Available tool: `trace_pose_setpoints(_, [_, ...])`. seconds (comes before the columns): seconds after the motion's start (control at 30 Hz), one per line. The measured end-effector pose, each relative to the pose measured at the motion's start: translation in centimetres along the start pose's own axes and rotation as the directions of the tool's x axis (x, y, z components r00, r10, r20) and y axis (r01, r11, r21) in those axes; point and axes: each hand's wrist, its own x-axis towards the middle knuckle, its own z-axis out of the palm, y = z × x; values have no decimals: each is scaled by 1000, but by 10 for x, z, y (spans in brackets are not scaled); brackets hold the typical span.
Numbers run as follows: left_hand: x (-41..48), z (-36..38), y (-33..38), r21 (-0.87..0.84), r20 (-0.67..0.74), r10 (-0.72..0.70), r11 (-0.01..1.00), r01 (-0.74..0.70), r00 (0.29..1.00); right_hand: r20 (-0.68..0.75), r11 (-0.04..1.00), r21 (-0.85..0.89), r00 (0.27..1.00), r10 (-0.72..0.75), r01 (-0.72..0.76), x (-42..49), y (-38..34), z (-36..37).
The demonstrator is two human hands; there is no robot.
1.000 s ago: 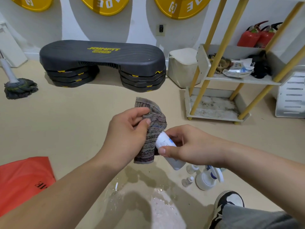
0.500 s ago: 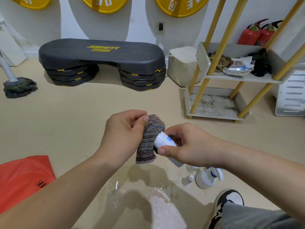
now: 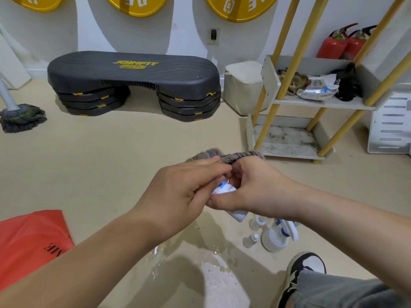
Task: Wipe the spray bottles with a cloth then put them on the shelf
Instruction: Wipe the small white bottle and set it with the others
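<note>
Gripping bottle [image 3: 224, 189] in right hand [image 3: 255, 192]: thumb along the underside, fingers curled over the top, white base poking out below the palm, blue-printed label peeking through between the two hands. Pinching cloth [image 3: 235, 155] with left hand [image 3: 178, 194], fingertips closed tight on the grey striped fabric right at the bottle's upper end. Bunched there and draped across the right knuckles, hiding the top of the bottle completely, so no telling cap from nozzle. Hands touching, held up mid-view over the beige floor [image 3: 111, 163]. Down below the right forearm, standing upright on the floor: white spray bottle [image 3: 274, 241] with a blue-and-white trigger, and just beside it on the left, small bottles [image 3: 250, 240], clear, two of them. Glinting in front of those, a wet patch [image 3: 220, 283]. Bottom right, black-and-white shoe [image 3: 307, 264] under a grey trouser leg. Off to the far right, well apart from the hands, shelf [image 3: 315, 102] on slanted yellow poles: rags [image 3: 293, 82] and a crumpled pack [image 3: 318, 90] on the upper tray, stains on the lower one. Behind it, red extinguishers [image 3: 333, 45]. Along the back wall, black step [image 3: 133, 74], with a white box [image 3: 242, 85] between it and the shelf. Far left, mop [image 3: 22, 116]; lower left, red sheet [image 3: 29, 245].
</note>
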Motion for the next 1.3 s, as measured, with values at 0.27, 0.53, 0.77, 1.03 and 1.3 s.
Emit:
trace_pose_setpoints(0.27, [-8,9,6,-85,-63,3,996,-9,998,25,992,125,1000,-10,7,3,7,-5])
trace_pose_setpoints(0.53, [16,-14,-30,-363,-239,-629,764,533,739,11,996,43,997,74,-74,-2,10,-7])
trace_pose_setpoints(0.77, [25,-22,-8,-704,-87,-771,495,509,631,-69,986,47,984,163,-160,3,20,-7])
trace_pose_setpoints(1.03, [20,-20,21,-622,-227,-602,694,362,765,-66,964,229,986,156,-138,4,17,0])
trace_pose_setpoints(1.3, [14,6,35,-741,204,-684,360,567,701,61,836,548,998,-18,-18,-2,-5,7])
